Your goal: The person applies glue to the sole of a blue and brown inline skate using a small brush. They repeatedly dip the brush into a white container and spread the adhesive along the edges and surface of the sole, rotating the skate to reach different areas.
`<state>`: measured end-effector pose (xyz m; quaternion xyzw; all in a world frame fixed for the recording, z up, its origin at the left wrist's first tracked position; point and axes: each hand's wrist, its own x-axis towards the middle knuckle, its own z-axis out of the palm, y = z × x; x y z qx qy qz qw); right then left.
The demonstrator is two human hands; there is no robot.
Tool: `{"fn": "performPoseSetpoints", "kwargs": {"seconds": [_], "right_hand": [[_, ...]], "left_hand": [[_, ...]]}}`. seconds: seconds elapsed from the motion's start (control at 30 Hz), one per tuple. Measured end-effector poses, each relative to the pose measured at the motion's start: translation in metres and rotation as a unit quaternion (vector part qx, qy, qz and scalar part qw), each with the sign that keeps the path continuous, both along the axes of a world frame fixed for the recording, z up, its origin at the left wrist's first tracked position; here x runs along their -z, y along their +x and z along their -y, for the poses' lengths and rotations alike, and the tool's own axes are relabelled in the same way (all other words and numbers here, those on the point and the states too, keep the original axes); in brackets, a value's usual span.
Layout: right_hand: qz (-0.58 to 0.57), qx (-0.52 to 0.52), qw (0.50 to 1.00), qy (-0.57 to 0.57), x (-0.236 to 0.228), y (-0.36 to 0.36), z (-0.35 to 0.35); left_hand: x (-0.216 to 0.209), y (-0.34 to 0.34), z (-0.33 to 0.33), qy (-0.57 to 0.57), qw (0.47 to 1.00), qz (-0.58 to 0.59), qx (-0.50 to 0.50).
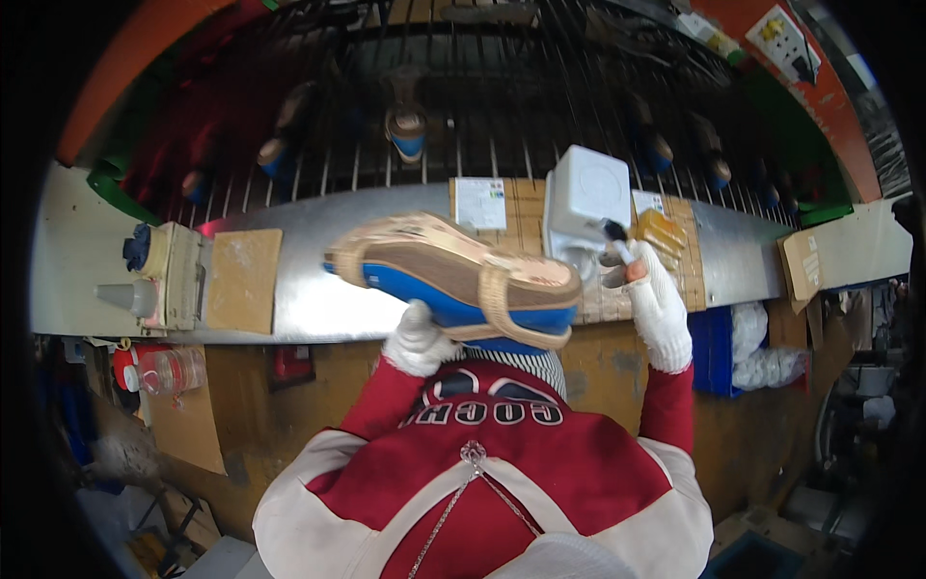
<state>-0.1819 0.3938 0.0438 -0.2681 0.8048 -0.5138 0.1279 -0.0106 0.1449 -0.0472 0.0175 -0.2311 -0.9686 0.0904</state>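
Note:
A sandal (439, 265) with a tan footbed and braided straps sits on a blue shoe last (415, 288). My white-gloved left hand (418, 340) grips it from below, tilted over the metal counter. In my right hand (656, 304), also gloved, is a small brush (618, 239) with dark bristles and a pale handle, pinched between thumb and fingers. The brush is next to a white plastic container (590, 193), apart from the sandal. Beside that hand lies a yellowish, glossy object (663, 236) on cardboard.
Behind the counter (323, 236), a dark rack of bars (463, 154) carries several sandals on blue lasts, one sandal (406, 133) near the middle. Cardboard (244, 280) and a grey funnel-shaped piece (133, 297) are at left. A clear bottle (172, 371) is lower left; a blue bin (716, 352) hangs at right.

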Motion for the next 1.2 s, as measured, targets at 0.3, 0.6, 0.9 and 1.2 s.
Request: {"fn": "performPoseSetpoints", "kwargs": {"seconds": [0.3,0.6,0.9,1.2], "right_hand": [[-0.254,0.123,0.927,0.248,0.063,0.016,-0.047],[-0.437,0.107,0.838,0.310,0.059,0.000,-0.021],[-0.198,0.063,0.950,0.233,0.060,-0.015,-0.041],[0.155,0.042,0.987,0.009,0.070,-0.009,-0.043]], "left_hand": [[0.023,0.042,0.045,-0.447,0.845,0.149,-0.252],[-0.005,0.024,0.036,-0.274,0.934,0.096,-0.208],[-0.029,-0.004,0.029,-0.179,0.965,0.052,-0.187],[-0.035,-0.044,0.020,-0.181,0.961,-0.042,-0.205]]}}
